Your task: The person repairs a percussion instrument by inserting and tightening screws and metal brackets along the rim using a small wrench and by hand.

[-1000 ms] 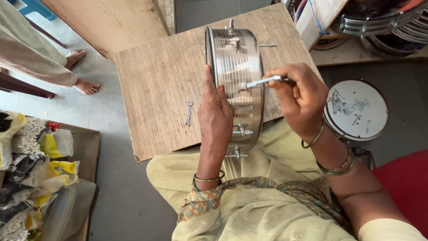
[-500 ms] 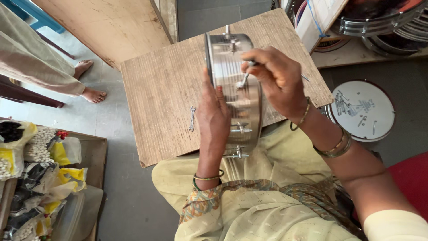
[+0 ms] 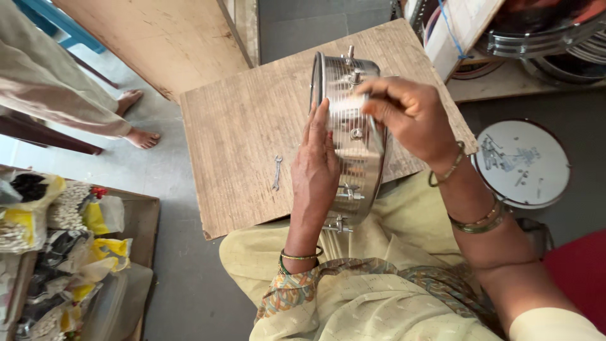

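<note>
Here, a shiny metal drum shell [image 3: 348,136] stood on edge over the middle of a bare wooden board [image 3: 246,132], its rim turned toward ten o'clock and its ridged side wall studded with small tuning lugs [image 3: 348,192]. Left hand [image 3: 319,167] laid flat and open against the shell's near face, fingers straight and pointing to twelve o'clock, palm touching the metal, green and gold bangles at the wrist. Right hand [image 3: 407,113] curled shut around a thin metal tool [image 3: 374,129], tip set against the shell's wall near a lug; tool's exact kind too small to tell. A small spanner [image 3: 276,172] lying loose on the board at nine o'clock from the left hand, just apart from it. At three o'clock, on the floor, a round white drum head [image 3: 524,164] with small metal parts scattered on it. At one o'clock, more stacked drum rims [image 3: 543,38] beside a cardboard box. At seven o'clock, a tray of plastic bags [image 3: 57,252], yellow, white and black. At ten o'clock, another person's bare feet [image 3: 136,120] on the grey floor, well apart from the board.
</note>
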